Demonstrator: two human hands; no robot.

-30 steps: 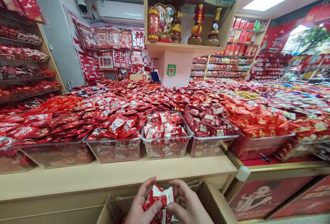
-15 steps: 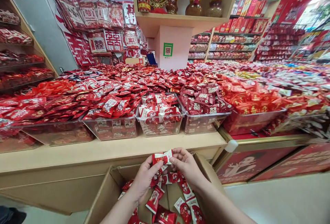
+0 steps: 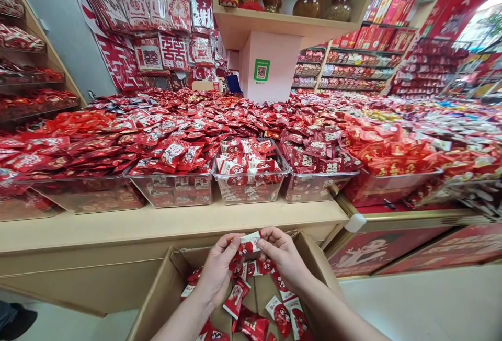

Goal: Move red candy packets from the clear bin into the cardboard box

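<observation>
Between my two hands, above an open cardboard box [image 3: 155, 299], is a red and white candy packet [image 3: 249, 243]. My left hand [image 3: 219, 265] pinches its left end with thumb and fingers. My right hand [image 3: 280, 254] grips the right end, fingers closed. Several more small packets lie loose in the box, among them a red candy packet [image 3: 237, 297] below my left hand and a red and white one [image 3: 279, 314] below my right forearm. Whether the held wrapper is one packet or two stacked cannot be made out.
A wooden counter [image 3: 164, 226] runs behind the box. On it stand clear plastic bins [image 3: 251, 188] heaped with red packets. A shelf [image 3: 270, 22] with gourd ornaments hangs above. A dark shoe [image 3: 21, 321] shows at the lower left.
The held packet has turned slightly between my fingers, and my left hand has shifted a little to the left. The whole view has tilted down and left slightly.
</observation>
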